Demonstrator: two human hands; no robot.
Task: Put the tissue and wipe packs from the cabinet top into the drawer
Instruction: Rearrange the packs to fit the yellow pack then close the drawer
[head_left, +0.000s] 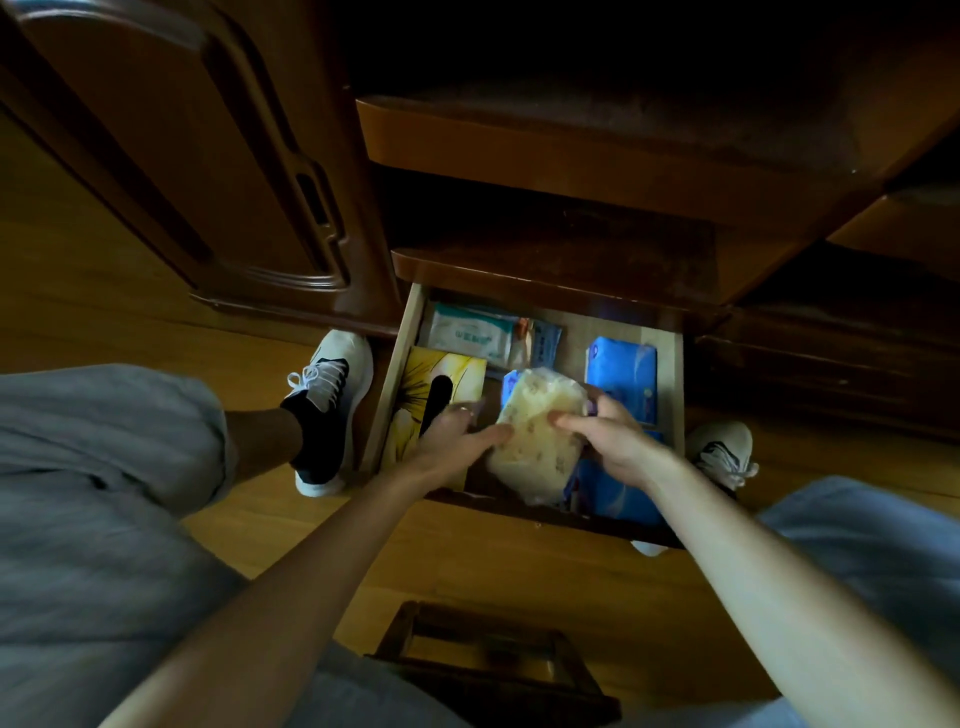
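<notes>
Item: cream-coloured soft pack (535, 431), being lowered into the open drawer (402, 374), sitting in the middle of it toward the front edge. Right hand (618, 441) is curling over the pack's right flank, thumb on top and fingers wrapped round the side, closed on it. Left hand (457, 436) is lying mostly open, fingers spread, thumb and fingertips pressing the pack's left edge without properly gripping. Orientation: the pack's long axis is running from the drawer's back to its front, slightly skewed, far end leaning toward the drawer's left; the near end is overlapping the front panel. Neighbours: yellow tissue box (441, 384) at the drawer's left, white wipe pack (470, 335) at the back left, blue packs (621, 382) along the right side, one partly under the cream pack. Risks, as judged: the pack is looking tilted and raised, so it may be riding on the blue packs and the front panel, then jamming against the cabinet when the drawer is closing; the loose wrapper may also be slipping under the left hand's light touch.
</notes>
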